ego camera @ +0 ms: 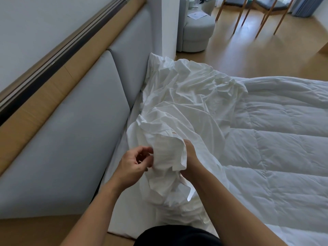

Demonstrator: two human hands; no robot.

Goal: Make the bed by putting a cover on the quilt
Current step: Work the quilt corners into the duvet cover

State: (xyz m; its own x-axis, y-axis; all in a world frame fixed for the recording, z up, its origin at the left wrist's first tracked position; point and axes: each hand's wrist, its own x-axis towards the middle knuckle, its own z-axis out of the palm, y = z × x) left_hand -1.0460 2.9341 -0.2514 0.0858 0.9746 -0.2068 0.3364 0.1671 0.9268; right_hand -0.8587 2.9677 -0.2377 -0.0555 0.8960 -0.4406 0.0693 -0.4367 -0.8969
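A crumpled white cover [184,96] lies bunched along the head of the bed, over the near edge of the stitched white quilt [284,148] that spreads to the right. My left hand [134,161] pinches a raised fold of the cover with curled fingers. My right hand [190,157] grips the same fold from the other side; its fingers are mostly hidden behind the cloth. The gathered end of the cover hangs between both hands, lifted a little above the mattress.
A grey padded headboard [71,139] with a wooden ledge [44,96] runs along the left. Beyond the bed are a white pillar [168,23], a round grey armchair [197,31], wooden chairs [262,8] and open wooden floor [266,55].
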